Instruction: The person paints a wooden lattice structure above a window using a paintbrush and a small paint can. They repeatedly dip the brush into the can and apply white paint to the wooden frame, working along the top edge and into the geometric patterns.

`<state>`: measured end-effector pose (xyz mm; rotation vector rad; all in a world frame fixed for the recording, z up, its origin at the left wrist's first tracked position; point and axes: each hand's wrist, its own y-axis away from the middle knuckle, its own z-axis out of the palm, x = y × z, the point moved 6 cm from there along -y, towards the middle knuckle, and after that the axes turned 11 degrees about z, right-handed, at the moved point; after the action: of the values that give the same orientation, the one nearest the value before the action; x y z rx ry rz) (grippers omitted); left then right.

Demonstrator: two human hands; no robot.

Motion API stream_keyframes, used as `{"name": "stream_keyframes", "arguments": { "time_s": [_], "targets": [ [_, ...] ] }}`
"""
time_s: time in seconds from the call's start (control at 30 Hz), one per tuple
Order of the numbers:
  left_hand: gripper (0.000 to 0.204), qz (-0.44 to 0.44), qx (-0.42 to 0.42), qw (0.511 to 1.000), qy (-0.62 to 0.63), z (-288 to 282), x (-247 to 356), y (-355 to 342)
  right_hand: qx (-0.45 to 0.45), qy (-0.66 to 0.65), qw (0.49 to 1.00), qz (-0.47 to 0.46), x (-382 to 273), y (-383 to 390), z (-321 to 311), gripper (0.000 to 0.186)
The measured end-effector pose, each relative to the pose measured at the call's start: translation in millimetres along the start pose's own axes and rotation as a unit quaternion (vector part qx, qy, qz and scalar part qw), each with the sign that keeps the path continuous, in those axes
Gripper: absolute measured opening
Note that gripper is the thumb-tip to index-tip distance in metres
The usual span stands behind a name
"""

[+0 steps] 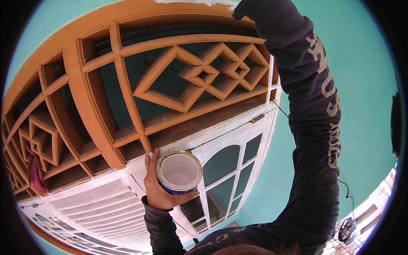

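Observation:
My left hand (156,183) grips a paint can (185,191) from its left side, with the thumb under the lower edge and the fingertips up by the rim. The can has a blue outside, a stained metal rim and a pale, whitish inside. It is tilted so that its mouth shows, in front of the white frame below the lattice. My right arm, in a dark printed sleeve (312,97), reaches up along the right side. Its hand is beyond the upper edge of the picture. White paint marks (191,1) show on the top beam near that sleeve.
An orange-brown wooden lattice (187,106) with diamond shapes fills the upper left. Beneath it are white louvred shutters (97,204) and a white glazed window (238,163). A dark red cloth (36,172) hangs at far left. Turquoise wall (361,85) and a cable (348,191) lie right.

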<state>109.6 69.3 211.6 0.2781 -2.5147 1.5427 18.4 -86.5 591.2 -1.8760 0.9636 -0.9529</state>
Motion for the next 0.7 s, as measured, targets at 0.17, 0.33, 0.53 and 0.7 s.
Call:
{"name": "stream_keyframes", "arguments": {
  "time_s": [0.17,0.33,0.53,0.7],
  "targets": [
    [0.116,-0.001,0.005,1.000,-0.007,-1,2,-1,-0.020,-0.005,1.000,0.016,-9,-1,0,0.018],
    [0.114,0.009,-0.010,1.000,-0.026,-1,2,-1,-0.004,-0.011,1.000,-0.013,-14,2,2,0.017],
    [0.113,-0.007,-0.003,1.000,-0.004,0,-2,2,-0.028,-0.031,0.999,0.024,-17,-3,3,0.016],
    [0.116,-0.007,-0.002,1.000,-0.003,-1,0,0,-0.029,-0.088,0.995,-0.027,-16,-3,9,0.015]
  ]
}}
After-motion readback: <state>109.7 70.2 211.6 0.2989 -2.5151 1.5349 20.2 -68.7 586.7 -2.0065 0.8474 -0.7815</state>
